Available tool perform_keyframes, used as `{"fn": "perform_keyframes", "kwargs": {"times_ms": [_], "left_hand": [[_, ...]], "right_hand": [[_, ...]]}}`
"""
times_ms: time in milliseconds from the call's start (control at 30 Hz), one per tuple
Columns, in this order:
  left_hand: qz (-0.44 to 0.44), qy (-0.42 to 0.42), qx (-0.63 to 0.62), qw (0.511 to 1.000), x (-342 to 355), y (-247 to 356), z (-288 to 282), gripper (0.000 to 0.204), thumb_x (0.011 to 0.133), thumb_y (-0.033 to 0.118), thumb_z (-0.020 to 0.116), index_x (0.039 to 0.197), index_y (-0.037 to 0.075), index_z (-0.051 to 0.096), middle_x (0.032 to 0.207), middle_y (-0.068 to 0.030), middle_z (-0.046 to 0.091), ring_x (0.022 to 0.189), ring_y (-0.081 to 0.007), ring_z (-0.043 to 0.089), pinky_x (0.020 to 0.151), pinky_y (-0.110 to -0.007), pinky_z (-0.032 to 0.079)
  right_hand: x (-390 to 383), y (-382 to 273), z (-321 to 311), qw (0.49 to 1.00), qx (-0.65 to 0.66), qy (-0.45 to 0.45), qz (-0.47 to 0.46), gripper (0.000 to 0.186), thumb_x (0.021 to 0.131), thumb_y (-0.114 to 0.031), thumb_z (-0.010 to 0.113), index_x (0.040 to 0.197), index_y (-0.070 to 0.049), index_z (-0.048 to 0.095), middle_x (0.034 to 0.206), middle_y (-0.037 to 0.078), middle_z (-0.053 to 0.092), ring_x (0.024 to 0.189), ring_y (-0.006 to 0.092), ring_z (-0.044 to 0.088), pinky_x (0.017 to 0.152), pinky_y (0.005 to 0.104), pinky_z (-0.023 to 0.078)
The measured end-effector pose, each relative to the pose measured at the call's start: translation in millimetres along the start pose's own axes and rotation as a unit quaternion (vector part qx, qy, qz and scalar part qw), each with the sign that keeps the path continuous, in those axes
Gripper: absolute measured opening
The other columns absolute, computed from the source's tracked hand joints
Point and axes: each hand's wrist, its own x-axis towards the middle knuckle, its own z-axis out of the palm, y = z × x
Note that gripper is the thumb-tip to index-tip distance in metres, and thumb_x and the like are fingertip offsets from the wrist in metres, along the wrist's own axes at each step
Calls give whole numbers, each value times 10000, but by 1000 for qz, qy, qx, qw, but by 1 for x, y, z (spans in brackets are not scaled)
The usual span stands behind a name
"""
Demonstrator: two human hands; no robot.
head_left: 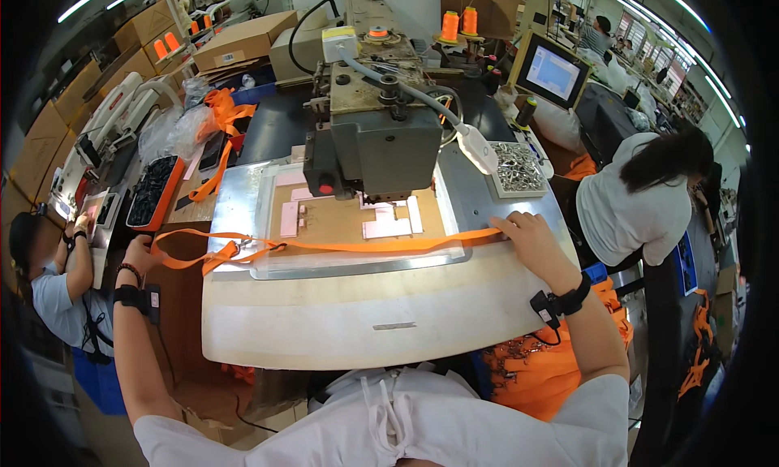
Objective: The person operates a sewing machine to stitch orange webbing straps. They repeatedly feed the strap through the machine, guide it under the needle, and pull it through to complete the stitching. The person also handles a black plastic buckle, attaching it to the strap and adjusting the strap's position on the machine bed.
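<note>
A long orange strap [373, 246] stretches across the front of the sewing machine's work plate [231, 203]. My left hand [139, 256], past the plate's left edge, is closed on its looped left part. Over the plate's right side, my right hand [529, 238] pinches the other end. A small metal fitting [243, 245] lies on the strap left of the middle, where the band doubles over. Behind the strap sits a brown template with pink pieces [337, 217], partly under the dark sewing machine head [385, 146].
An open box of metal hardware [519, 171] stands at the plate's right; an orange-rimmed tray of black parts [154, 193] is at left. Orange straps [535, 365] are heaped below right. A screen [553, 72] stands behind. Co-workers sit left [61, 305] and right [633, 199].
</note>
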Motion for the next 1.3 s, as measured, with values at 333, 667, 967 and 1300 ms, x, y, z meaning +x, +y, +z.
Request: {"fn": "perform_keyframes", "kwargs": {"times_ms": [333, 667, 967, 1300], "left_hand": [[429, -283, -405, 756, -222, 333, 42, 416, 1009, 280, 561, 1301, -16, 553, 1188, -138, 657, 1071, -222, 630, 935, -334, 494], [168, -499, -576, 625, -224, 402, 114, 271, 1024, 274, 548, 1117, 23, 588, 673, 54, 447, 548, -39, 392, 479, -221, 333], [105, -461, -684, 555, -202, 392, 137, 261, 1036, 342, 508, 932, 104, 534, 647, 51, 423, 562, -47, 393, 520, -205, 350], [175, -424, -647, 609, -201, 387, 136, 239, 1021, 188, 542, 1193, 22, 563, 1028, -70, 689, 879, -131, 681, 780, -258, 543]], "right_hand": [[23, -74, -38, 961, 40, 188, -197, 396, 823, -83, 588, 1211, -24, 639, 989, 45, 648, 859, 186, 596, 798, 348, 440], [35, -11, -4, 976, -29, 145, -160, 311, 824, -104, 598, 1124, -53, 658, 921, 64, 644, 865, 217, 621, 794, 354, 450], [28, 113, 23, 949, 85, 158, 260, 146, 799, -164, 717, 816, -33, 656, 870, 138, 629, 827, 347, 625, 740, 463, 495], [43, 89, -8, 933, 185, 245, 189, 64, 829, -74, 685, 851, -22, 656, 794, 93, 688, 732, 246, 656, 685, 359, 509]]}}
